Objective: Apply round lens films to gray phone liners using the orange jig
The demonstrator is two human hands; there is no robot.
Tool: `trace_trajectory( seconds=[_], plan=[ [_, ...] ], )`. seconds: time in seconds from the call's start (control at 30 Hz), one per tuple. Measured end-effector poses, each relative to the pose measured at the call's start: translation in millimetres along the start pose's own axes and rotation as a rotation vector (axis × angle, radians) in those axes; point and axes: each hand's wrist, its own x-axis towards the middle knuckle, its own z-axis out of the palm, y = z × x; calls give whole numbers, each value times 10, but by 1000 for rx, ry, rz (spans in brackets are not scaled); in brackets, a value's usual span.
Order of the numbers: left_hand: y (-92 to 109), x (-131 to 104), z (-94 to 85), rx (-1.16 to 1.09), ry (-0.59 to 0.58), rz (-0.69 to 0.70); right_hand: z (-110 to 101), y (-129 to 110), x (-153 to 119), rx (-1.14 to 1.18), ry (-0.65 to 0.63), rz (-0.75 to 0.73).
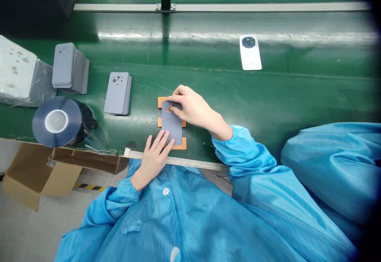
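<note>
A grey phone-shaped panel with holes near its top lies over an orange fixture close to the bench's front edge. My left hand has its fingers spread, with the fingertips resting on the panel's lower left part. Above the panel's upper end is my right hand, thumb and fingers bent together around its top edge and holes. Whatever lies between those fingertips is too small to make out. Orange tabs of the fixture stick out on both sides of the panel.
Left of the fixture stands a short stack of grey panels, with a taller stack behind it. A film roll, wrapped white panels and an open cardboard box are farther left. A white phone-shaped piece lies back right.
</note>
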Motion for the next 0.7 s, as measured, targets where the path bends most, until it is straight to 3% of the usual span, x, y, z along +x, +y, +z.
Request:
trace_trajectory(
  seconds=[0.2,0.33,0.57,0.7],
  plan=[
    [-18,1,2,-25,5,3,146,-57,28,-260,-55,37],
    [-38,-1,5,-31,3,12,231,-76,-23,-291,-85,69],
    [-50,25,15,-26,46,23,433,-284,-335,-321,-41,42],
    [-51,40,13,-52,46,12,532,-359,-368,-351,-13,74]
  ],
)
